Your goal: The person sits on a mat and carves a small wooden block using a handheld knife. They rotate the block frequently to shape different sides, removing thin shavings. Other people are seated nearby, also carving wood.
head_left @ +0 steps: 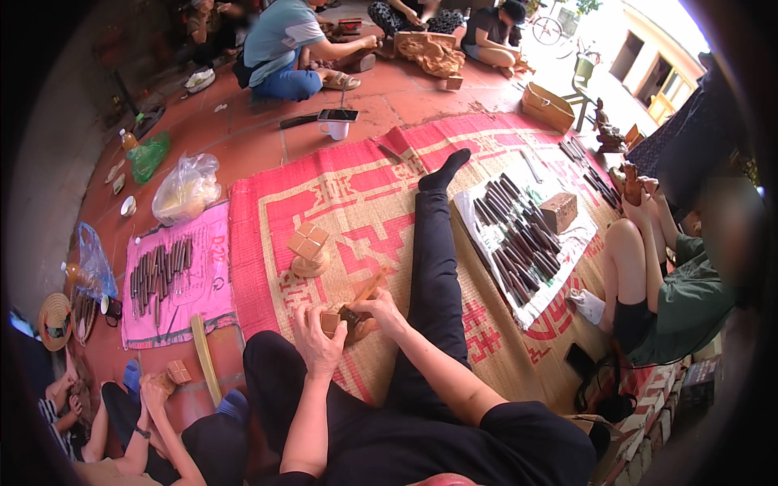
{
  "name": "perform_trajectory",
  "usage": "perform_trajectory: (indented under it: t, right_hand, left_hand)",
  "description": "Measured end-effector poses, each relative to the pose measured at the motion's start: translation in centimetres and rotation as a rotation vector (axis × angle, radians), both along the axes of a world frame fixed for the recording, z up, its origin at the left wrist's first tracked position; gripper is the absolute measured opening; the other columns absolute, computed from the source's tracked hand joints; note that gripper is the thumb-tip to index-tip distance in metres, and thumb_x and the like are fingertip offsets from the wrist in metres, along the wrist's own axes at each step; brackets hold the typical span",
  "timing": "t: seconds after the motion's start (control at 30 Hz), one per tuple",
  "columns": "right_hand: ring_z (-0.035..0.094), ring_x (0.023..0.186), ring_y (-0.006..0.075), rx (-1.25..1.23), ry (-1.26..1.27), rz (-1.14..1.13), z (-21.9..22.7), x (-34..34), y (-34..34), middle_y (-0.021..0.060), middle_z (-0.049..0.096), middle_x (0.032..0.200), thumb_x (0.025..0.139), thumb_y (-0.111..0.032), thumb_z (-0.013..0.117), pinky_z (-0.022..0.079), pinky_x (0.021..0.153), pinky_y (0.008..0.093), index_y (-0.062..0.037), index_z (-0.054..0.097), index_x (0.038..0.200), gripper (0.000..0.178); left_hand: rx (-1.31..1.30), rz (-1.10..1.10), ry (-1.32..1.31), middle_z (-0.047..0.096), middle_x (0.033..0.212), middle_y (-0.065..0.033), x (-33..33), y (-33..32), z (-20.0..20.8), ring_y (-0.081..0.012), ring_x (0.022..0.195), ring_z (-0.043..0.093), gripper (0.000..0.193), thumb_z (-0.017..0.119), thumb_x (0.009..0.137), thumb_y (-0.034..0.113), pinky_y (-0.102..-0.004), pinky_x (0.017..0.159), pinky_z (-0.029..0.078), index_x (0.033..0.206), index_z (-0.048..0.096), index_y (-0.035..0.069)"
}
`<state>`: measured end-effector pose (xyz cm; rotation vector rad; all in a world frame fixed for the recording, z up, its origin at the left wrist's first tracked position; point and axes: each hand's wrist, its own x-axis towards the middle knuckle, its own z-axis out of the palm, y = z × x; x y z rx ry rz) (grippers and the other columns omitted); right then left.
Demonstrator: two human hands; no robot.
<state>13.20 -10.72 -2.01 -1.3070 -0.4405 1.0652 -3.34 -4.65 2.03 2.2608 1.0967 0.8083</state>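
Observation:
I sit on a patterned mat with both hands together in front of my lap. My left hand (319, 338) is closed around a small brown wooden block (330, 323), thumb toward its right side. My right hand (381, 311) is closed on a tool with a pale wooden handle (373, 285) slanting up past its fingers. A dark part lies between the hands, against the block; its exact shape is unclear. Just beyond my hands stands another wooden piece, with a squared top (308, 240) marked by crossing lines and a rounded base (310, 264).
Rows of dark-handled tools lie on a white sheet (583, 257) at right, beside a brick-like block (559, 212). More tools rest on a pink cloth (215, 267) at left. My outstretched leg (438, 251) crosses the red-and-straw mat (356, 231). Other people sit around, some handling wooden pieces.

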Motion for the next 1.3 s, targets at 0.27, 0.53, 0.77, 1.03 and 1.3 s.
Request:
perform_trajectory:
  t: [0.27, 0.53, 0.77, 1.03, 1.3]
  right_hand:
    - [0.060, 0.064, 0.0134, 0.053, -0.045, -0.067, 0.5, -0.3, 0.1, 0.0063, 0.067, 0.078, 0.075, -0.001, 0.073, 0.047, 0.060, 0.0260, -0.0002, 0.063, 0.086, 0.015]
    - [0.058, 0.061, 0.0105, 0.096, -0.048, -0.229, 0.3, 0.6, 0.0, 0.0039, 0.065, 0.072, 0.076, 0.000, 0.071, 0.045, 0.058, 0.0252, -0.0020, 0.063, 0.080, 0.009]
    - [0.061, 0.068, 0.0120, 0.046, 0.036, -0.183, -4.6, -1.0, -0.1, 0.0054, 0.067, 0.081, 0.077, -0.003, 0.073, 0.049, 0.063, 0.0263, -0.0030, 0.063, 0.090, 0.017]
    - [0.060, 0.063, 0.0122, 0.109, 0.171, -0.204, -2.8, -1.7, 0.1, 0.0059, 0.067, 0.076, 0.077, -0.002, 0.072, 0.047, 0.059, 0.0258, 0.0008, 0.068, 0.084, 0.009]
    - [0.059, 0.060, 0.0118, 0.121, 0.202, -0.222, -3.0, -1.0, -0.1, 0.0064, 0.067, 0.076, 0.076, -0.001, 0.071, 0.048, 0.057, 0.0245, 0.0007, 0.066, 0.084, 0.009]
  left_hand:
    - [0.083, 0.011, 0.012, 0.047, 0.118, -0.0177, 0.1, 0.0, -0.1, -0.0375, 0.111, 0.054, 0.045, 0.077, 0.070, 0.021, -0.0473, 0.091, 0.049, 0.106, 0.056, 0.005]
    - [0.128, 0.072, 0.025, 0.049, 0.111, -0.0146, -0.1, 1.6, 1.4, -0.0364, 0.102, 0.055, 0.043, 0.079, 0.068, 0.021, -0.0473, 0.082, 0.049, 0.102, 0.058, 0.007]
    - [0.161, 0.103, 0.031, 0.049, 0.108, -0.0134, 1.1, 2.1, 0.3, -0.0350, 0.096, 0.056, 0.041, 0.079, 0.067, 0.022, -0.0472, 0.081, 0.048, 0.099, 0.058, 0.008]
    - [0.186, 0.129, 0.182, 0.048, 0.111, -0.0138, 2.8, 1.6, -0.4, -0.0356, 0.093, 0.056, 0.043, 0.079, 0.068, 0.028, -0.0496, 0.078, 0.047, 0.100, 0.061, 0.007]
    - [0.188, 0.105, 0.219, 0.048, 0.117, -0.0148, 2.4, 1.6, -0.3, -0.0378, 0.096, 0.057, 0.044, 0.077, 0.073, 0.033, -0.0506, 0.078, 0.050, 0.104, 0.062, 0.006]
